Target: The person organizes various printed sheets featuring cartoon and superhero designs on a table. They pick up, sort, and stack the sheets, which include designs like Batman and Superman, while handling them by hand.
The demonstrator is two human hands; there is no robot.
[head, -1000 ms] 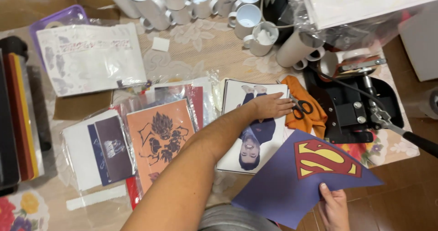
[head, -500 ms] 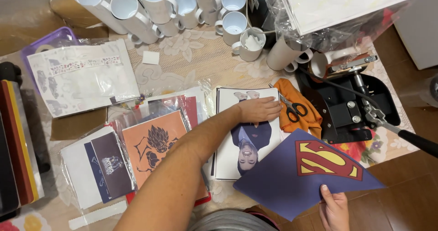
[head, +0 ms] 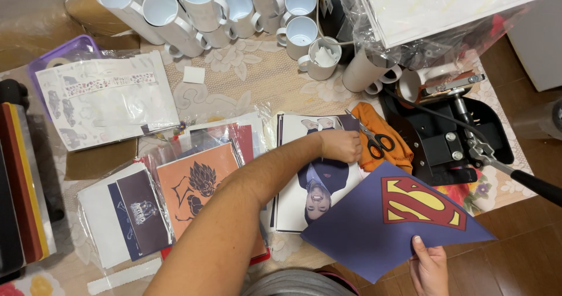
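My right hand (head: pixel 430 267) pinches the lower edge of a dark blue sheet (head: pixel 363 226) with a red and yellow shield emblem, held over the table's near edge. My left arm reaches across the middle. My left hand (head: pixel 342 145) has its fingers curled on the top right corner of a white photo print (head: pixel 304 196) of a person in a dark suit. Black-handled scissors (head: pixel 377 141) lie on an orange cloth (head: pixel 380 150) just right of that hand.
An orange print (head: pixel 199 185) and other bagged prints lie to the left. Several white mugs (head: pixel 205 6) stand at the back. A black mug press (head: pixel 448 138) with a long handle sits on the right. Sticker sheets (head: pixel 105 97) lie at the far left.
My left hand's fingers, stretched flat on the photo print before, have curled at its top right corner. The blue sheet has stayed in my right hand. The view has shifted slightly.
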